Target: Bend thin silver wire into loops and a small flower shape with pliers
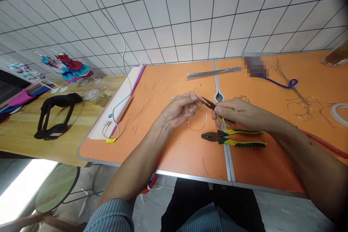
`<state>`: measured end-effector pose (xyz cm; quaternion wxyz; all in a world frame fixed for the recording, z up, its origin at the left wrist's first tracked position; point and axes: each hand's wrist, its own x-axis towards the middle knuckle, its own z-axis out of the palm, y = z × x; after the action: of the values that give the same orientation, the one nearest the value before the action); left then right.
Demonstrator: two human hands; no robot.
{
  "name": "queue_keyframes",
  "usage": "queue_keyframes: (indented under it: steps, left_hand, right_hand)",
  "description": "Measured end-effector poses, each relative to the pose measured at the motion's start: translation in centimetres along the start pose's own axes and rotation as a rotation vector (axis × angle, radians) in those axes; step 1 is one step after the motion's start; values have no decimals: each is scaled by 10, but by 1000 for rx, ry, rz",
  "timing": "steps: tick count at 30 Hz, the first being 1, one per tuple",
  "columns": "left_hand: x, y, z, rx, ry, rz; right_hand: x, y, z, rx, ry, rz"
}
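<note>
I'm watching the left hand (178, 110) pinching the wire loop (198, 130) just above the orange table (168, 148) while the right hand (236, 113) is squeezing needle-nose pliers (208, 103) onto it: loop formed, its end not yet finished, I reckon.

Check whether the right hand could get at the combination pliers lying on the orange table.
Likely yes for reach: the combination pliers lie just beside the right hand, nothing between, but it holds needle-nose pliers.

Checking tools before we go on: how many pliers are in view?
2: thin-nosed pliers in the right hand, tip at the wire in the left hand; heavier pliers lying on the orange table below. None seem hidden.
</note>
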<state>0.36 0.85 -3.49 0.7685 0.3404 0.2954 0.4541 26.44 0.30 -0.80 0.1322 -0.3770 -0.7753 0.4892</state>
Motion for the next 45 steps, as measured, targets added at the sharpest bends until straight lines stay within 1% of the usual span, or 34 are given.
queue_keyframes:
  steps: [5, 10, 13, 19, 25, 31, 35, 37, 41, 45]
  left_hand:
    - [0, 1, 0, 45, -4, -46]
    - [1, 0, -3, 36, -43, -70]
    - [1, -1, -5, 40, -62, -77]
    - [1, -2, -5, 7, -72, -72]
    - [1, -1, -4, -19, -43, -97]
    - [0, 0, -2, -47, -38, -130]
    - [1, 0, -1, -67, -18, -144]
    - [1, 0, 0, -77, -7, -161]
    - [0, 2, 3, -70, 26, -189]
    - [-1, 3, 4, -61, 27, -195]
  right_hand:
    - [0, -1, 0, -7, -25, -16]
    - [-1, -4, -1, -13, -37, -25]
    - [0, -6, -1, -19, -36, -37]
    - [0, -4, -2, 38, -83, -83]
    - [0, -6, -1, 51, -68, -70]
    - [0, -10, -2, 28, -65, -65]
    - [0, -9, -3, 23, -73, -92]
    - [0, -7, -2, 28, -74, -77]
    - [0, -3, -1, 82, -80, -28]
    - [1, 0, 0, 138, -88, -32]
